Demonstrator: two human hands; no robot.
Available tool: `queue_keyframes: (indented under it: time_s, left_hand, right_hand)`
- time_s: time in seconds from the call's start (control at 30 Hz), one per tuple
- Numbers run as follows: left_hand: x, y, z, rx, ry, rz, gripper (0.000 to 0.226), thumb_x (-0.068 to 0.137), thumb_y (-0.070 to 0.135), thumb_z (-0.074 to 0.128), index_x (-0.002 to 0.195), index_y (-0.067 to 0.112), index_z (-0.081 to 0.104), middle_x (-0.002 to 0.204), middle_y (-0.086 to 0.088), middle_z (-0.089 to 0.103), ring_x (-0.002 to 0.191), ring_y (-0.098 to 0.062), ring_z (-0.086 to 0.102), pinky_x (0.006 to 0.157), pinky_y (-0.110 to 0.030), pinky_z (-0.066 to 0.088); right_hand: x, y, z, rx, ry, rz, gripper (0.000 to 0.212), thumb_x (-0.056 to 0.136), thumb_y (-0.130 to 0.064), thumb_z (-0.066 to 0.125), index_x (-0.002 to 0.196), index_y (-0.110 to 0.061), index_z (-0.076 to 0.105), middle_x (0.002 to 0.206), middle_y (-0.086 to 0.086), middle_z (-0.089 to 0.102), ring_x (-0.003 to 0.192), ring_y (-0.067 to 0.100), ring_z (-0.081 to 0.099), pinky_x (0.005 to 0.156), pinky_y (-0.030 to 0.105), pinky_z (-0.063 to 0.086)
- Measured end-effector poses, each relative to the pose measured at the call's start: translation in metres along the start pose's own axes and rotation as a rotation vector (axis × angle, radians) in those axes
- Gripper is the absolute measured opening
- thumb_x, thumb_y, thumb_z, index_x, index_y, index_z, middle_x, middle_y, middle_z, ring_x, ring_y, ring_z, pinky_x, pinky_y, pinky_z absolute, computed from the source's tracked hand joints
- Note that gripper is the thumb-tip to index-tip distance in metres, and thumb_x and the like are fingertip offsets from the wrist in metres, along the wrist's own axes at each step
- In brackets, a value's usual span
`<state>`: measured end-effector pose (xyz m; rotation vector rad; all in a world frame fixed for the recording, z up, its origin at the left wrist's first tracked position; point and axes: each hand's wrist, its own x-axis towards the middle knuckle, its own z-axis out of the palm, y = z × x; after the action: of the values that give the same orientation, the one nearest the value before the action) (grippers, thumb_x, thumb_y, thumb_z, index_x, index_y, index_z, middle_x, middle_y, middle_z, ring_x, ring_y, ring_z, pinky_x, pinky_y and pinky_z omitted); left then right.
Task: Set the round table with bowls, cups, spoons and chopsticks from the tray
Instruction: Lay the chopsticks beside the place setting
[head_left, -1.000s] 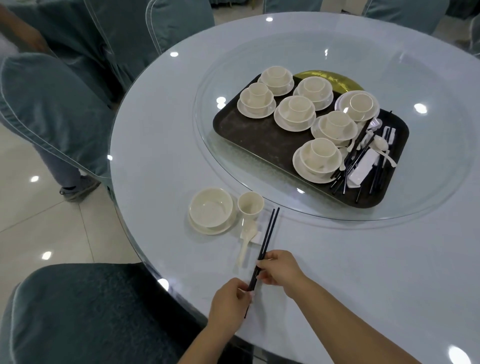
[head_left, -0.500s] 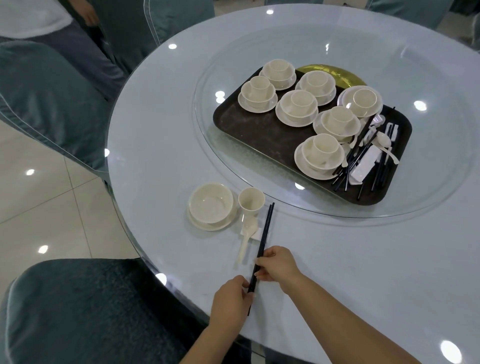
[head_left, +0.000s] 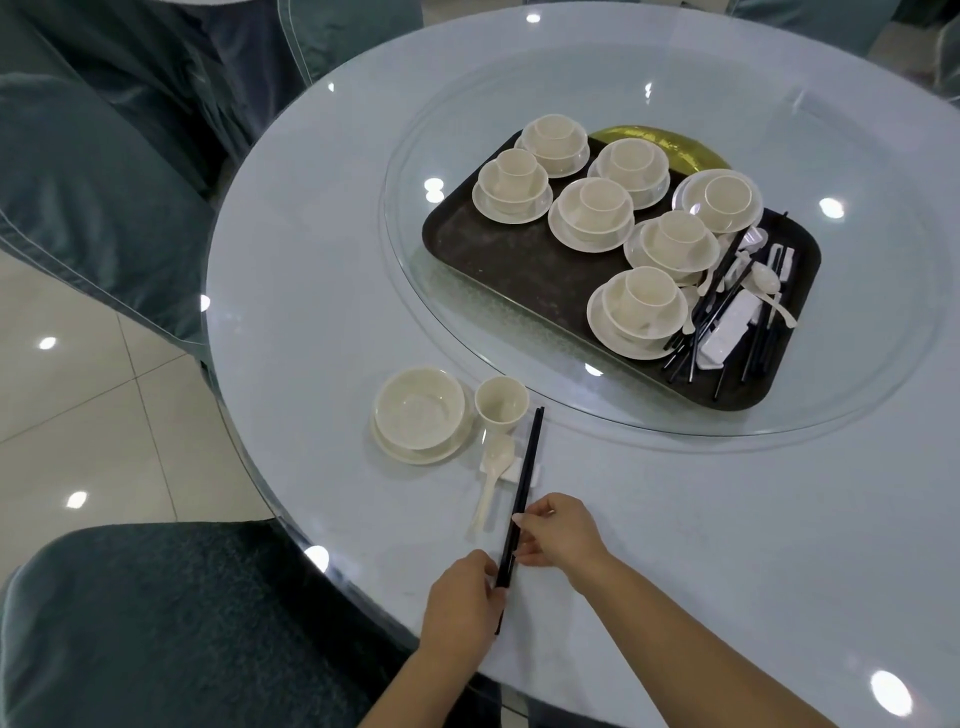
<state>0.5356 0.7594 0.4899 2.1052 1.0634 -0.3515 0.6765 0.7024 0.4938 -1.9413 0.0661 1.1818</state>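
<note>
From the head view, your left hand (head_left: 462, 603) sits at the bottom centre of the frame with its fingers curled around the near end of the chopsticks (head_left: 522, 493), and your right hand (head_left: 558, 530), just right of it, pinches the same pair a little farther up. The chopsticks lie as a straight black pair running up the frame, their far tips over a small white rest (head_left: 519, 467) beside the cup (head_left: 501, 402). One place looks nearly set: a bowl (head_left: 420, 408) on its saucer at lower centre, the cup just right of it, and a spoon (head_left: 493, 480) lying between bowl and chopsticks with its head on the rest. What seems left here is only squaring the chopsticks and letting go. On the tray (head_left: 498, 260), right of centre on the glass turntable (head_left: 415, 291), seven stacks of saucer, bowl and cup wait, with a heap of chopsticks, spoons and rests at its right end, so most of the table (head_left: 311, 260) is yet to be laid.
</note>
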Motion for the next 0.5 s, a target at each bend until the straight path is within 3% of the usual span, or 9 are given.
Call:
queue_keyframes:
  time_s: [0.17, 0.5]
  left_hand:
    - [0.001, 0.004, -0.001, -0.001, -0.002, 0.022, 0.023, 0.091, 0.031, 0.059, 0.112, 0.023, 0.056, 0.097, 0.009, 0.059, 0.087, -0.009, 0.058, 0.073, -0.017, 0.041]
    - [-0.001, 0.014, -0.002, 0.059, 0.004, 0.045, 0.025, 0.092, 0.021, 0.054, 0.117, 0.020, 0.052, 0.103, 0.003, 0.059, 0.091, -0.016, 0.061, 0.080, -0.028, 0.050]
  right_hand:
    - [-0.001, 0.001, 0.002, -0.059, 0.004, -0.032, 0.015, 0.088, -0.013, 0.068, 0.088, -0.003, 0.058, 0.075, 0.014, 0.067, 0.059, 0.024, 0.070, 0.057, 0.033, 0.060]
    - [-0.006, -0.001, 0.003, -0.126, 0.020, -0.066, 0.013, 0.089, -0.012, 0.067, 0.090, -0.003, 0.057, 0.074, 0.011, 0.065, 0.057, 0.023, 0.069, 0.058, 0.036, 0.061]
